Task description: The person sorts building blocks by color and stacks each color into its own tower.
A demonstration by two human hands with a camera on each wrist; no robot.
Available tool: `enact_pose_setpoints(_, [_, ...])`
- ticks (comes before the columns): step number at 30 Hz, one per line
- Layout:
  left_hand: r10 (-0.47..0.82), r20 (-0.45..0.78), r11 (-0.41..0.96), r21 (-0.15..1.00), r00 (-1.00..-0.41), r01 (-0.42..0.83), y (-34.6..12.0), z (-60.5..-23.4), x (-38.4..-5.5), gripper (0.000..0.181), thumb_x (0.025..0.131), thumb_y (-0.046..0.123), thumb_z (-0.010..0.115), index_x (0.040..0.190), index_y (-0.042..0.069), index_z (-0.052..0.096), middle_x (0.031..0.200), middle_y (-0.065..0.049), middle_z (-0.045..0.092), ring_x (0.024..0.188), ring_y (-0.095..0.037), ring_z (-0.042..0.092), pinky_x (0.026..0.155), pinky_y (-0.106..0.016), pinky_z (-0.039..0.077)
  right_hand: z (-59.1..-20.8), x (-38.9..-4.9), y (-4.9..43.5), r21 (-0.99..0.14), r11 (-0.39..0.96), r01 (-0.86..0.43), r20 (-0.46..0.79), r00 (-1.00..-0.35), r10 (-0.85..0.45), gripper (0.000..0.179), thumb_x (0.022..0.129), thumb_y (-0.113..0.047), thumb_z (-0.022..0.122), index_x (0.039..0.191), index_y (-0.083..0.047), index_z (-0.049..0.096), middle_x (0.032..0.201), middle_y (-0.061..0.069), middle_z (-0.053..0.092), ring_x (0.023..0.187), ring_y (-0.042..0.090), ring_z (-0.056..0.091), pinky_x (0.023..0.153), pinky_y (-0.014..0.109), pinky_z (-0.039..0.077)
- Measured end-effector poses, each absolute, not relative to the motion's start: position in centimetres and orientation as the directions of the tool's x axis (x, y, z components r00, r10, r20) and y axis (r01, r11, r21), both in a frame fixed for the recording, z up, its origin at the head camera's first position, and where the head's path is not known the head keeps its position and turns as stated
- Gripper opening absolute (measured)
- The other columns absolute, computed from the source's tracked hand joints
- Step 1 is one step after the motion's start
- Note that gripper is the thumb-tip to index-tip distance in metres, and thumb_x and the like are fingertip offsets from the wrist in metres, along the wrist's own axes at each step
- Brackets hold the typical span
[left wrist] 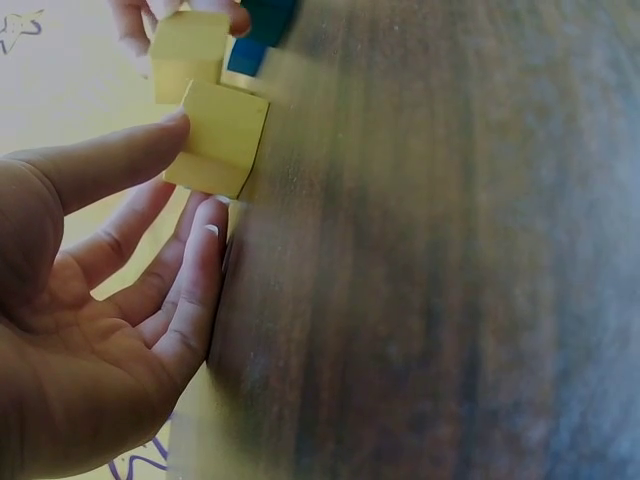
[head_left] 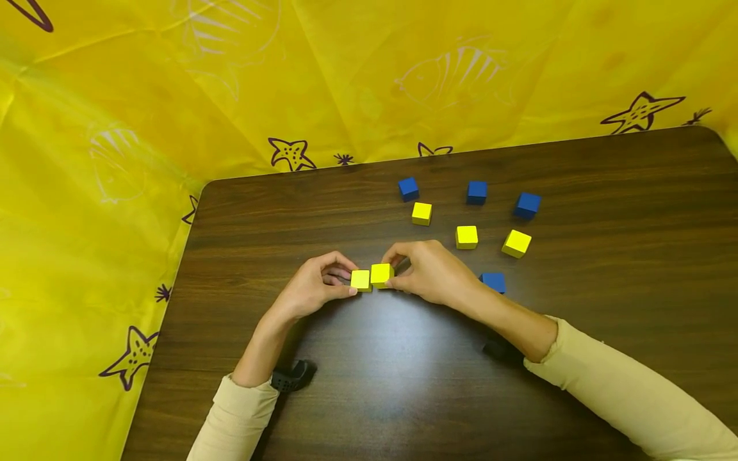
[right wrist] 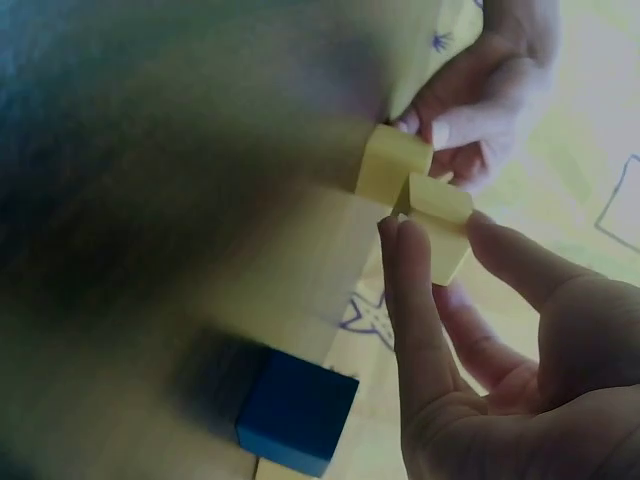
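My left hand pinches a yellow cube between thumb and fingers, low at the tabletop near the middle of the table. Just to its right, a second yellow cube is pinched by my right hand. In the right wrist view this second cube is held a little higher than the first cube and overlaps its corner. The left wrist view shows the left thumb on the first cube, with the fingers below it.
A blue cube lies beside my right forearm. Farther back are three yellow cubes, one of them the middle yellow cube, and three blue cubes, including the middle blue cube. A yellow patterned cloth hangs behind the brown table.
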State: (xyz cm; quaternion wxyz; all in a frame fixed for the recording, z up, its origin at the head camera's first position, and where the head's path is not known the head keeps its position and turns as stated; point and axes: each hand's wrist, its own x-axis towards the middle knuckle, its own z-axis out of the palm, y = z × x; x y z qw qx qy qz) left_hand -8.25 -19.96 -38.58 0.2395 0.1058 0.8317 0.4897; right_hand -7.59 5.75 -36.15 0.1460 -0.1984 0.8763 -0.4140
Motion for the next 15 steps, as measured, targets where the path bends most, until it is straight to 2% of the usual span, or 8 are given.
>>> enact_pose_setpoints(15, [0.418, -0.284, 0.489, 0.871, -0.863, -0.050, -20.0, -38.6, -8.2, 0.032, 0.082, 0.003, 0.081, 0.111, 0.005, 0.067, 0.107, -0.014, 0.064, 0.096, -0.025, 0.064, 0.080, -0.030, 0.055, -37.2, -7.5, 4.6, -0.746, 0.627, -0.224, -0.135, -0.871, -0.472, 0.023, 0.082, -0.015, 0.083, 0.103, -0.014, 0.073, 0.095, 0.000, 0.072, 0.074, 0.010, 0.061, 0.068, 0.027, 0.051])
